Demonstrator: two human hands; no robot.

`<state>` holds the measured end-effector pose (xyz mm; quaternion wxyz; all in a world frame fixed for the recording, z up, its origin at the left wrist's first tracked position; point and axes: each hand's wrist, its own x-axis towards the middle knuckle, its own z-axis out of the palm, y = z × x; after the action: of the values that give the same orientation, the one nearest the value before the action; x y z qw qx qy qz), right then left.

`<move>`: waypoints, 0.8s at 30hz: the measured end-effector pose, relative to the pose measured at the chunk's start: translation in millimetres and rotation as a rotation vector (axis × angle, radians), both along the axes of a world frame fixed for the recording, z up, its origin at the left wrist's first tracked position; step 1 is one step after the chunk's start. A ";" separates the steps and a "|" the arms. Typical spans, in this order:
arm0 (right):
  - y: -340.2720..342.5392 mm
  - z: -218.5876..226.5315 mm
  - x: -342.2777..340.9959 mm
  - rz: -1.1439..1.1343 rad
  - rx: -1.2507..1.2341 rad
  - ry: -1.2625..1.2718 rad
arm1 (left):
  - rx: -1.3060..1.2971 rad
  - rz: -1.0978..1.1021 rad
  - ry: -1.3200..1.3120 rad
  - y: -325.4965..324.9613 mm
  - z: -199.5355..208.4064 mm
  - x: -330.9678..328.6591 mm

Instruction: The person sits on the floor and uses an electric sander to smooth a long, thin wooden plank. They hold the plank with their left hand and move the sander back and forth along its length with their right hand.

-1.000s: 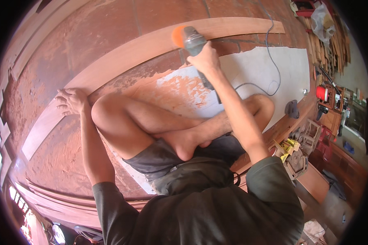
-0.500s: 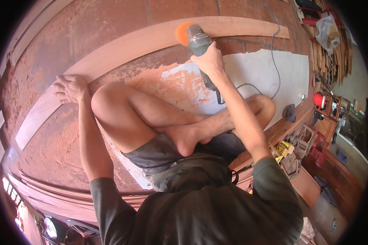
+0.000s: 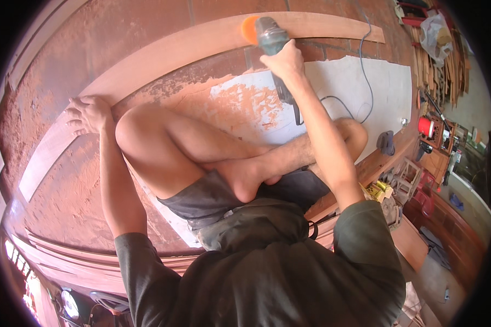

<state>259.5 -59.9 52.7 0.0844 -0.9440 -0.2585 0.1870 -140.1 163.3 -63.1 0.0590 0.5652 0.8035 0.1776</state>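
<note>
A long, thin wooden board [image 3: 169, 50] lies in front of my crossed legs, its outline bent by the lens. On its left part rests my left hand [image 3: 91, 114], fingers spread over the wood. My right hand [image 3: 287, 61] is wrapped round the body of a dark angle grinder [image 3: 271, 36]. The grinder's orange disc [image 3: 250, 30] is blurred and sits over the board, right of its middle. From the grinder's rear end a thin cable [image 3: 370, 90] runs off to the right and away. Whether the disc touches the wood I cannot tell.
Reddish sawdust [image 3: 163, 106] covers the floor and part of a white sheet [image 3: 343, 82] under my legs. Stacked planks [image 3: 82, 264] lie behind me at left. Wood strips [image 3: 439, 71], a red-and-white container [image 3: 426, 127] and wooden tools [image 3: 406, 180] stand at right.
My right hand and the grinder have shifted slightly right along the board. My left hand stays on the board. The whole view has moved a little.
</note>
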 end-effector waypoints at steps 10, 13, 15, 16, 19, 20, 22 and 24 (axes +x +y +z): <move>0.7 -9.9 -6.6 0.032 0.073 -0.010 | -0.039 0.007 0.015 -2.7 0.3 -5.4; 6.1 2.1 1.5 -0.026 -0.001 -0.030 | -0.030 0.001 0.008 -1.6 2.5 1.4; -5.2 -5.1 -16.0 -0.003 0.049 0.045 | -0.005 0.006 0.031 1.4 -8.6 -6.3; -9.4 -7.1 -27.4 0.023 0.022 0.048 | 0.023 0.006 0.060 4.7 -14.2 -12.3; -25.6 -6.4 -23.5 0.020 -0.003 0.084 | 0.014 -0.014 0.046 1.5 -12.5 -7.4; -30.2 -5.9 -13.5 -0.009 0.003 0.061 | 0.017 0.010 0.075 3.9 -17.5 -12.7; -36.8 -4.5 14.8 -0.064 0.015 0.011 | 0.040 0.011 0.067 3.9 -18.1 -14.2; -38.3 -2.4 39.4 -0.157 -0.019 0.001 | 0.057 -0.017 0.044 4.9 -11.9 -11.8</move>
<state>298.9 -98.2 50.3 0.0901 -0.9620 -0.1819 0.1827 -151.9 168.3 -75.1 0.0267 0.5772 0.7944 0.1871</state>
